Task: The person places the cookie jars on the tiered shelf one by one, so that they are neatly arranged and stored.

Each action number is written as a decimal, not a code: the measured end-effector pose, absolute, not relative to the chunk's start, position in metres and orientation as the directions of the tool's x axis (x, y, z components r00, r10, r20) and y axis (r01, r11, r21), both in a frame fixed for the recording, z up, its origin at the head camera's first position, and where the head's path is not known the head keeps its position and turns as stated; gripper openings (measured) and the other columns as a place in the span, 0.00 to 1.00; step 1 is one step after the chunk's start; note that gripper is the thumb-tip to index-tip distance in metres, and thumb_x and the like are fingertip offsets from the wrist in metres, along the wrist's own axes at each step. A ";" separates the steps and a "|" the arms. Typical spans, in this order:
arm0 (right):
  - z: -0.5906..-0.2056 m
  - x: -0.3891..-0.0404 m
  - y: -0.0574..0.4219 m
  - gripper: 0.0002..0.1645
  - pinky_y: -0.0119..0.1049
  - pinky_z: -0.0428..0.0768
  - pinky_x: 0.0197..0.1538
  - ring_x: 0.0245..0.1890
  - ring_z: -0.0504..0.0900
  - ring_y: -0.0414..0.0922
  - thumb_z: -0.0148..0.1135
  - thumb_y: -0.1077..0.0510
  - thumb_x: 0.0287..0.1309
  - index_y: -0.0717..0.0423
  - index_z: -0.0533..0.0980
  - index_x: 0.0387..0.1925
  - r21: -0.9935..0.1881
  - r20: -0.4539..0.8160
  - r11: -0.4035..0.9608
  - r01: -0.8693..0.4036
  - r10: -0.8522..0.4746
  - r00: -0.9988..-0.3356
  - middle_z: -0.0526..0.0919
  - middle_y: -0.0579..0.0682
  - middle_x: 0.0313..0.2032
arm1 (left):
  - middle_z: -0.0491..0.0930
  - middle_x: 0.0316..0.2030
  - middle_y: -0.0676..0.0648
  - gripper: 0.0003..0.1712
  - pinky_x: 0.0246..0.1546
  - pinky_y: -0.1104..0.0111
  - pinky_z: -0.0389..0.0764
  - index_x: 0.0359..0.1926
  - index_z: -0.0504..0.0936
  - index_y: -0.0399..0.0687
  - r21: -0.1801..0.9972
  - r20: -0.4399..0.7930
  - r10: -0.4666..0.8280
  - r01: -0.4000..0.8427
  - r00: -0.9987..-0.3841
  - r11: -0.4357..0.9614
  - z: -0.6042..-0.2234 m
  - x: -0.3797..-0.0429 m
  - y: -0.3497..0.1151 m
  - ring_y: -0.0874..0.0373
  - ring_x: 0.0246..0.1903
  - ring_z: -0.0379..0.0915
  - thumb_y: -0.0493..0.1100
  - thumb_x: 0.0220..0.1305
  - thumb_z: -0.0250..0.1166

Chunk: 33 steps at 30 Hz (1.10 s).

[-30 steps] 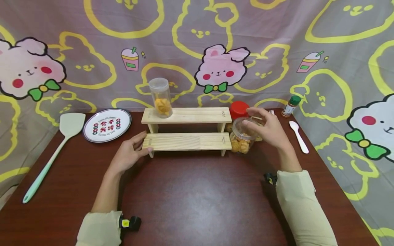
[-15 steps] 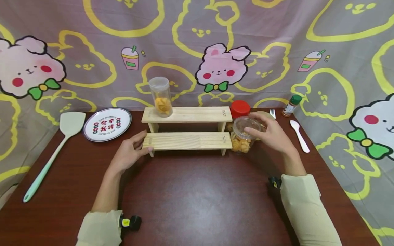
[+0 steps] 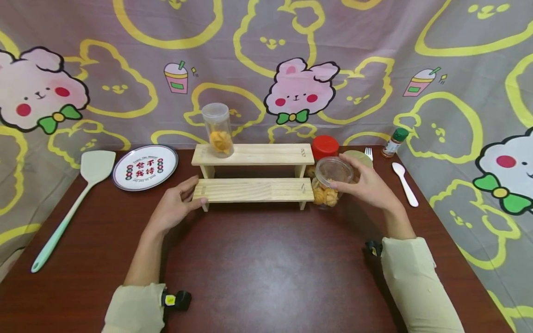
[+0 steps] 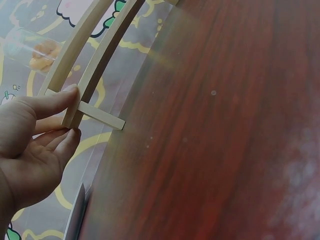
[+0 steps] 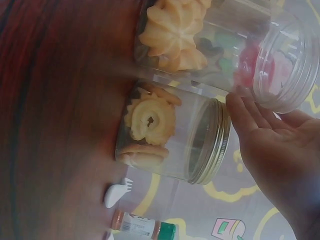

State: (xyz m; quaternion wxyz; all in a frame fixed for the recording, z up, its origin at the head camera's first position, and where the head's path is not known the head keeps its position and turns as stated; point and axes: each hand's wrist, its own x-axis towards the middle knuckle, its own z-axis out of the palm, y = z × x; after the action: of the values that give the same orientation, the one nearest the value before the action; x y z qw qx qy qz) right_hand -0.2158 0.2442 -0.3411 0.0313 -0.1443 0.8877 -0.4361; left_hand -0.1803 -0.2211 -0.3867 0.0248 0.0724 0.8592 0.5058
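My left hand (image 3: 172, 208) pinches the left end of the wooden two-tier rack's lower shelf (image 3: 250, 190). In the left wrist view, the thumb lies on top of that shelf (image 4: 92, 72) and the fingers are below. At the rack's right end stands a clear plastic jar (image 3: 325, 196) of cookies, upright on the table. My right hand (image 3: 368, 185) holds it by the lid, thumb on the near edge and forefinger on the far edge. A second cookie jar (image 5: 165, 135) with a gold-coloured lid stands beside it. A tall clear jar (image 3: 218, 132) sits on the upper shelf.
Behind the held jar is a red-lidded jar (image 3: 325, 147). To the right lie a white spoon (image 3: 405, 184), a fork (image 3: 368, 154) and a green-capped spice bottle (image 3: 394, 143). A plate (image 3: 145, 167) and a spatula (image 3: 81, 203) are on the left. Patterned cloth hangs behind.
My right hand has shifted right and down from above the jar's lid to its right side, with thumb and forefinger spread wider. The left hand keeps its place on the rack.
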 end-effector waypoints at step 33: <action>-0.325 -0.200 0.237 0.50 0.38 0.78 0.49 0.54 0.72 0.52 0.72 0.49 0.46 0.54 0.59 0.69 -0.757 0.093 0.621 -0.202 -0.203 -0.975 0.68 0.55 0.62 | 0.56 0.70 0.40 0.40 0.64 0.64 0.67 0.67 0.61 0.35 0.880 0.011 0.139 0.076 -0.990 0.469 -0.388 -0.180 -0.221 0.49 0.66 0.57 0.43 0.57 0.68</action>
State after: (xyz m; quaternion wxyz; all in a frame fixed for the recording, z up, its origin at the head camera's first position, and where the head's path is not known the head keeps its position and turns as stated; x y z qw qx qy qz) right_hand -0.1995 0.2367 -0.3253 0.0007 -0.1124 0.9004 -0.4203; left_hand -0.1803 -0.2208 -0.3885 0.0307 0.0626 0.8564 0.5116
